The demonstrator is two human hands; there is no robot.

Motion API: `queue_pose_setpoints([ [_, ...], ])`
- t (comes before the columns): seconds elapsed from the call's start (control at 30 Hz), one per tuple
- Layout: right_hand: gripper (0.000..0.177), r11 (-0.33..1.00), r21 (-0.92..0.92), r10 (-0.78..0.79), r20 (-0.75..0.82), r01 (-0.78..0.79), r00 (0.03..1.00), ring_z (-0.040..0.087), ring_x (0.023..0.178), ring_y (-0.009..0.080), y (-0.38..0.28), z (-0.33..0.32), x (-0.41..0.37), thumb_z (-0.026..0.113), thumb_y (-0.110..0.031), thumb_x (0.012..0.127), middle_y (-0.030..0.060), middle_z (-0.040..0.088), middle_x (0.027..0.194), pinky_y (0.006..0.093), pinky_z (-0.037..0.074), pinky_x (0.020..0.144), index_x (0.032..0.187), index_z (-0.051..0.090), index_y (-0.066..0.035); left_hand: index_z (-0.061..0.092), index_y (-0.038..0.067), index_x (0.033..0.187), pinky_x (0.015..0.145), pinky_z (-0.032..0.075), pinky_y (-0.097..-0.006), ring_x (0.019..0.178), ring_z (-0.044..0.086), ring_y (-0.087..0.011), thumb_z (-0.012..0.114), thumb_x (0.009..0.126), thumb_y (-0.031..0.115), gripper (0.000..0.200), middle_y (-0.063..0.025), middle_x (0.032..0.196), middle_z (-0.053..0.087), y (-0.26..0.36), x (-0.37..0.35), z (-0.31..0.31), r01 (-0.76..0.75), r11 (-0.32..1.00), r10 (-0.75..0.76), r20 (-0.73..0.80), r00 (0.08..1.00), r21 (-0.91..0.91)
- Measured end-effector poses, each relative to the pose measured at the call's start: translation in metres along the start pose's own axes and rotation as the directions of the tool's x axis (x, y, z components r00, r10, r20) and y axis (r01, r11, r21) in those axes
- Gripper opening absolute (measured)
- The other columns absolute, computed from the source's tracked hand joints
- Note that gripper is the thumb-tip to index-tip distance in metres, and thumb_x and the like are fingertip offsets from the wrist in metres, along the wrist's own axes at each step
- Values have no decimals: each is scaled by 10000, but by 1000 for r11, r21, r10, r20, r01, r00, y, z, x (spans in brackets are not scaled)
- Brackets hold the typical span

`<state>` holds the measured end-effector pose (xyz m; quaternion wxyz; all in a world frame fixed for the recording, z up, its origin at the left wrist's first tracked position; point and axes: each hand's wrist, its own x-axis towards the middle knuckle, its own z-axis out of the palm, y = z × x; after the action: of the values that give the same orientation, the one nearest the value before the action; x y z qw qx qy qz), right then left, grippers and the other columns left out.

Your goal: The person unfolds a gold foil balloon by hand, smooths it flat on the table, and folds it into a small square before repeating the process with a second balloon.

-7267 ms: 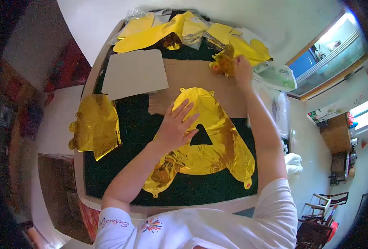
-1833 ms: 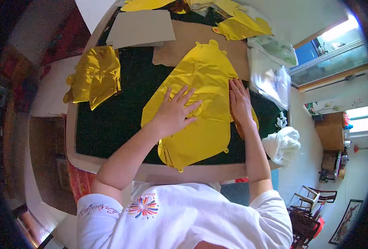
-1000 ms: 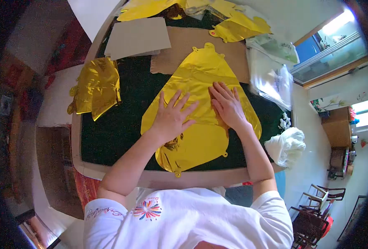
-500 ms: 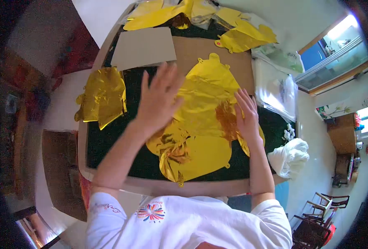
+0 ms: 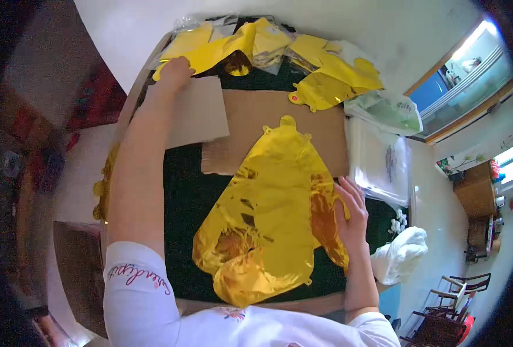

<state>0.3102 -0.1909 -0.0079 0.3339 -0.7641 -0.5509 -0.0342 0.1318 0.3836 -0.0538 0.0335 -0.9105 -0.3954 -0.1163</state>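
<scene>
A large gold foil sheet shape (image 5: 279,202), creased, with small tabs at its edges, lies in the middle of the dark green table surface. My right hand (image 5: 352,211) rests at its right edge, fingers stretched out over the folded side. My left hand (image 5: 176,72) reaches to the far left, on the end of a long gold foil piece (image 5: 210,55); its fingers are bent and partly hidden, so a grip cannot be made out. Just below that hand lies a grey board (image 5: 198,110).
Brown cardboard (image 5: 320,130) lies beyond the foil. Another gold foil piece (image 5: 340,84) is at the back right. Clear plastic bags (image 5: 381,162) and a white bundle (image 5: 401,254) line the right side. More gold foil (image 5: 103,188) shows behind my left arm.
My left hand has moved from above the central foil to the far left foil piece. My right hand stays beside the central foil. The view has shifted, so the table appears lower.
</scene>
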Motion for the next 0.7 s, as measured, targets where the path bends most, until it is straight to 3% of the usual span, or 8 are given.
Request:
queue_pose_setpoints([
  [0.07,318,1000,4,-8,-8,8,1000,489,1223,336,-3,2,6,566,10,827,131,581,1243,459,340,1060,1132,629,-56,641,35,1001,852,499,-422,1005,627,-314,630,823,252,281,-185,995,660,-2,10,7,-128,988,125,39,991,89],
  [0.13,280,999,22,-27,64,25,998,514,1198,335,-9,2,12,548,25,834,159,587,1222,435,377,1026,1090,647,-35,637,21,998,861,499,-436,1023,619,-328,617,826,186,239,-195,1032,652,40,-15,-42,185,982,-187,228,956,30],
  [0.17,280,1000,23,-21,74,19,997,514,1198,335,-16,0,17,548,25,834,159,587,1222,435,377,1026,1090,647,-35,637,21,998,861,499,-436,1023,619,-328,617,826,186,239,-195,1032,652,42,-16,-45,187,982,-188,239,953,29],
  [0.37,295,912,-22,-388,283,410,877,540,1149,326,-44,4,98,576,27,811,143,595,1185,428,414,983,1089,634,-54,650,14,964,808,522,-440,934,649,-350,544,834,153,217,-189,971,668,41,0,-51,81,995,-77,-61,995,56],
  [0.47,289,928,123,-370,193,352,909,569,1059,319,-44,40,162,606,-5,817,140,611,1103,383,478,875,1097,628,-74,660,29,941,791,525,-444,896,657,-351,556,821,176,217,-177,963,676,55,15,-76,-51,998,59,-239,969,40],
  [0.6,228,889,-60,-434,206,454,877,604,974,316,-42,94,262,579,-88,865,144,633,1045,382,497,824,1084,642,-79,652,69,1074,844,510,-412,957,651,-294,543,820,128,282,-162,1077,657,20,22,-67,-91,967,98,-17,995,239],
  [0.67,221,892,-148,-385,245,426,890,610,959,318,-55,107,282,563,-110,876,143,640,1024,386,496,825,1077,649,-78,520,120,1279,913,465,-444,1022,620,-331,549,867,243,431,-192,1114,637,-8,-2,-60,182,982,-186,-65,980,-53],
  [0.7,223,882,-157,-394,271,444,878,610,961,319,-55,114,287,556,-129,880,145,642,1019,391,495,826,1072,654,-74,477,138,1327,932,457,-430,1058,605,-316,559,865,230,478,-195,1152,620,-40,5,-26,-30,936,-53,-226,973,-350],
])
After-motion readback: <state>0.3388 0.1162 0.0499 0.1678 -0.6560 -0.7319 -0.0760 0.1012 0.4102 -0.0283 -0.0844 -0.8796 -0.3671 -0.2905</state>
